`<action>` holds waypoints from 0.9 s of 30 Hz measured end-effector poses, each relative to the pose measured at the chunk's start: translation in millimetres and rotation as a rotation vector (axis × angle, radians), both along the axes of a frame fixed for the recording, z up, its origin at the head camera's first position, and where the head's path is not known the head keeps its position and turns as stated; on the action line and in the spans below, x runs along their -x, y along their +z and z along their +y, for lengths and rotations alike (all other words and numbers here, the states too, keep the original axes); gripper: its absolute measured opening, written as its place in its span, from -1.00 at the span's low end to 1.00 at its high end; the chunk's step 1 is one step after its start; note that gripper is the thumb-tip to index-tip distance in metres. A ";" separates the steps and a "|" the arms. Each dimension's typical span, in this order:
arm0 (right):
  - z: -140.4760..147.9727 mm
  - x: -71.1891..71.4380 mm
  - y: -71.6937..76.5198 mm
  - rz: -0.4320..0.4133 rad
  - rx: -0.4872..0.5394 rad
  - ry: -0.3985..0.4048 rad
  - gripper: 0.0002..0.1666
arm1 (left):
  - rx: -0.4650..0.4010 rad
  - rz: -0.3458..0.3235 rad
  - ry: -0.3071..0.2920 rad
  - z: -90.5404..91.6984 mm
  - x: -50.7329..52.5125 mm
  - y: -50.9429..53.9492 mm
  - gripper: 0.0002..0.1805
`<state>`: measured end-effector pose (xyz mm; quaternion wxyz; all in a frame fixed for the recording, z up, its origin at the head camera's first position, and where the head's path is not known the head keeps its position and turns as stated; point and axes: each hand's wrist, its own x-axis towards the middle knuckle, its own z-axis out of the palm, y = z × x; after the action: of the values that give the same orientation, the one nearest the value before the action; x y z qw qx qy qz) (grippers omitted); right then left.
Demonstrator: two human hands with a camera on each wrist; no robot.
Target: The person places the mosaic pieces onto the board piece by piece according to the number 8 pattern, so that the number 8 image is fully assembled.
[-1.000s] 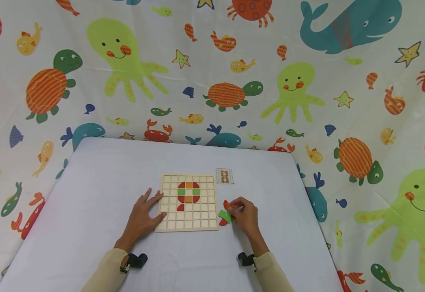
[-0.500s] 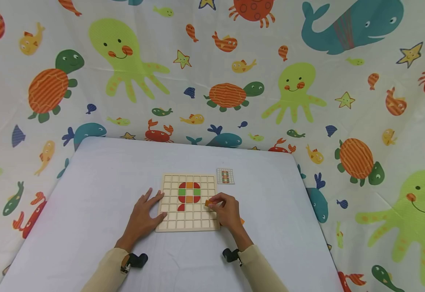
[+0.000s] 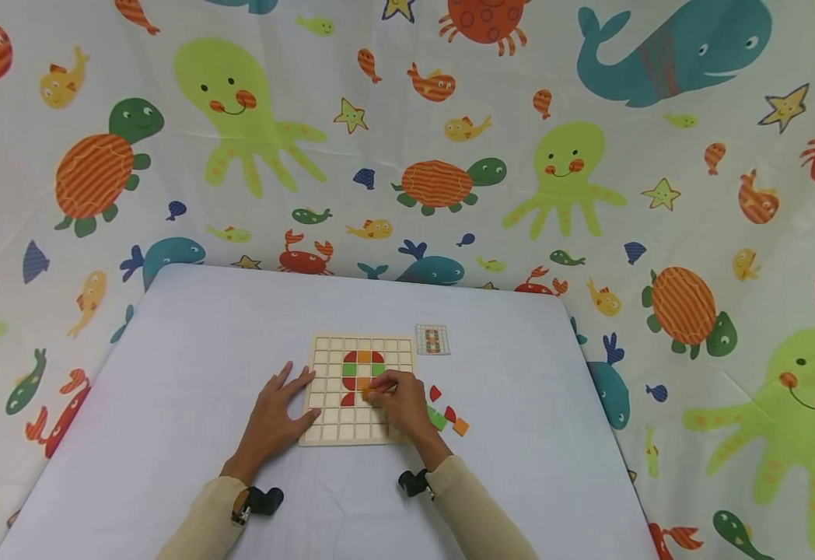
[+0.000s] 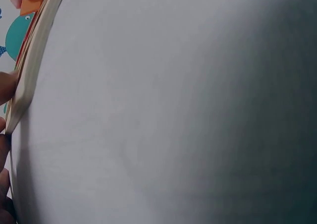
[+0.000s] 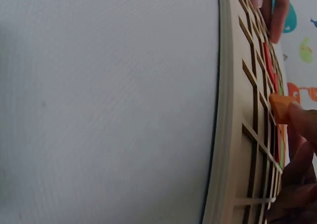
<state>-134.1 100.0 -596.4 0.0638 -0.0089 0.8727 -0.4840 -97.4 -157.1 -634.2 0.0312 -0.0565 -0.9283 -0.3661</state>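
A wooden grid board (image 3: 327, 430) lies on the white table, with red, green and orange tiles set in a ring in its upper cells. Below that ring a red quarter-round tile (image 3: 348, 399) fills one cell. My right hand (image 3: 404, 404) pinches an orange square tile (image 3: 368, 393) just right of it. In the right wrist view the orange tile (image 5: 280, 108) looks tilted, held between thumb and finger at the grid. With fingers spread, my left hand (image 3: 274, 414) rests along the board's left edge. The left wrist view catches only a few of its fingertips (image 4: 6, 87).
Right of the board lie loose tiles: a green tile (image 3: 437, 418), an orange square (image 3: 460, 426) and red quarter-rounds, one red tile (image 3: 435, 393) farther back. A small printed pattern card (image 3: 432, 340) sits by the upper right corner. A sea-animal curtain (image 3: 239, 210) hangs behind.
My right hand has carried the orange tile leftward from the loose pile over to the board's middle. Its move uncovers the loose tiles. My left hand stays in place.
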 end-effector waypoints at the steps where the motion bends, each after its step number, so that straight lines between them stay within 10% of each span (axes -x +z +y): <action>1: -1.7 0.0 -1.4 -0.004 -0.010 -0.005 -0.89 | 0.001 -0.002 0.000 0.2 -0.2 0.2 -0.22; 18: -20.5 -5.5 -6.3 0.036 -0.276 -0.019 -0.91 | 0.009 0.032 0.015 -0.8 -1.4 -3.6 -0.24; 27: -9.3 -8.7 -1.5 0.050 -0.196 -0.016 -0.88 | -0.003 0.046 0.006 -0.8 -0.8 -3.8 -0.25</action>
<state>-125.3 90.7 -598.0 0.0388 -0.0076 0.9173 -0.3963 -96.6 -157.9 -638.0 0.0540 -0.0620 -0.9271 -0.3658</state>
